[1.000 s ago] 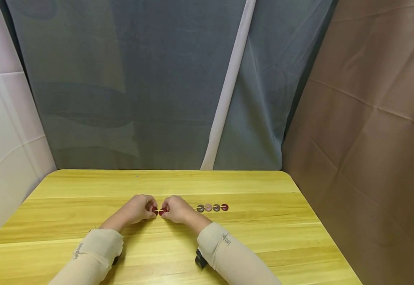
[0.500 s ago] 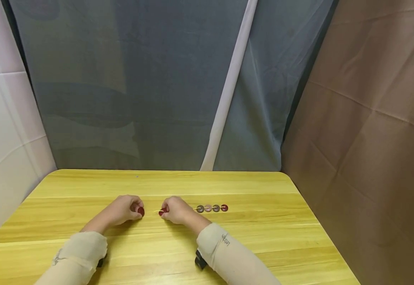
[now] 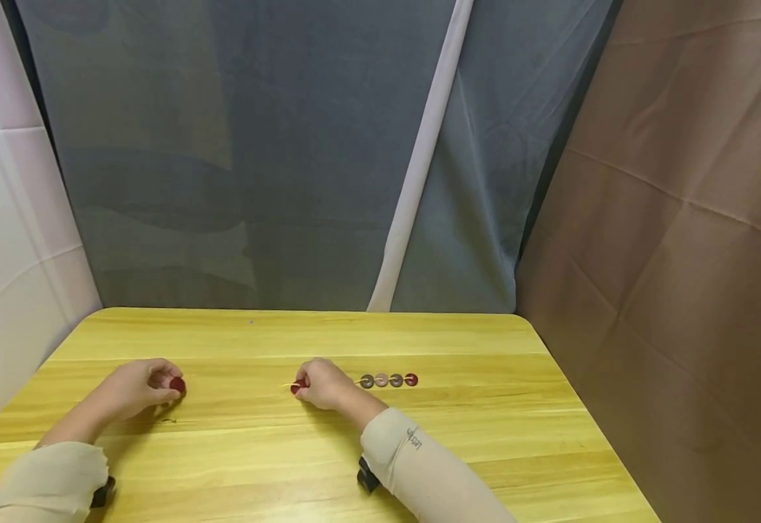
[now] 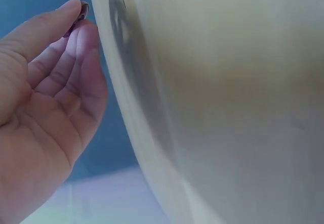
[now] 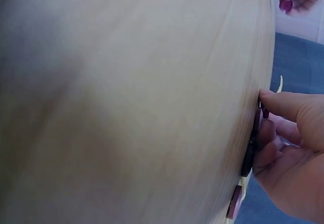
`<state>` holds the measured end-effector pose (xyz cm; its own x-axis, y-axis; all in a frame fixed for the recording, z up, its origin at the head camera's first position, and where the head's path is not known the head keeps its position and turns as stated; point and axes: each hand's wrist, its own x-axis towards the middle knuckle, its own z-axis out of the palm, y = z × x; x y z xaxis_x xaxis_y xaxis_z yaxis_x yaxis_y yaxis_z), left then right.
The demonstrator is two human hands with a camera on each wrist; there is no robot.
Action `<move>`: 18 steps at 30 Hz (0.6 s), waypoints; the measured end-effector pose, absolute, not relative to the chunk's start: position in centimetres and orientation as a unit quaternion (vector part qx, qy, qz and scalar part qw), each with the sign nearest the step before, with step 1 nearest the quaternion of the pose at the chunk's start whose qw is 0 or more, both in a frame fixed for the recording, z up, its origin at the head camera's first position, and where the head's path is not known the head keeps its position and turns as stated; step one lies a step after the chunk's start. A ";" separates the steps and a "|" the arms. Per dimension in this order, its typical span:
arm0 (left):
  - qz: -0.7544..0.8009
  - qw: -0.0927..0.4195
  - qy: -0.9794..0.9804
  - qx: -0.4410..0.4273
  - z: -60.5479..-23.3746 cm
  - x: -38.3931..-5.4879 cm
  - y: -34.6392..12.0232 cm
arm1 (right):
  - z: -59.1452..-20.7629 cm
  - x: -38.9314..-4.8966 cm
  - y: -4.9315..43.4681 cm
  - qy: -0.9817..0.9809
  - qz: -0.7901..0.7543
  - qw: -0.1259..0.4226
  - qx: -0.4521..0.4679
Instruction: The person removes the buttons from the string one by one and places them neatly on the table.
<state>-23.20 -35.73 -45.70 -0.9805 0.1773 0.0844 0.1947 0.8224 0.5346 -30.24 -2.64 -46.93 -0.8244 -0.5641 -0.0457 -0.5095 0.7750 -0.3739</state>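
Note:
My left hand (image 3: 134,390) pinches a dark red round button (image 3: 177,385) between thumb and fingers, above the left part of the table. In the left wrist view that button (image 4: 81,14) shows edge-on at the fingertips. Near the table's middle, my right hand (image 3: 326,385) pinches another red button (image 3: 297,388) by thumb and fingertips. A yellow cord (image 5: 281,84) passes there, its short free end poking out leftward. To the right of that hand the cord runs through a row of several buttons, among them a grey-brown button (image 3: 367,380), a pinkish button (image 3: 381,380) and a red button (image 3: 411,379).
The light wooden table (image 3: 328,465) has rounded far corners. Behind it hangs a grey curtain (image 3: 223,181) with a pale slanted strip (image 3: 419,152). A white cloth (image 3: 14,218) closes the left side, a brown cloth (image 3: 681,254) the right.
My left hand has pulled its red button leftward, off the cord end and well away from my right hand. The right hand and the row of buttons have hardly moved.

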 end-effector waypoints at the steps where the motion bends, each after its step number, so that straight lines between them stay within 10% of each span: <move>1: -0.272 0.022 -0.957 -0.093 -45.8 -23.0 -36.5 | -46.9 -30.3 -2.6 0.939 -0.174 0.077 -0.286; 18: -0.205 0.013 -0.975 -0.079 -46.6 -21.6 -42.1 | -46.8 -30.3 -2.3 0.938 -0.166 0.072 -0.296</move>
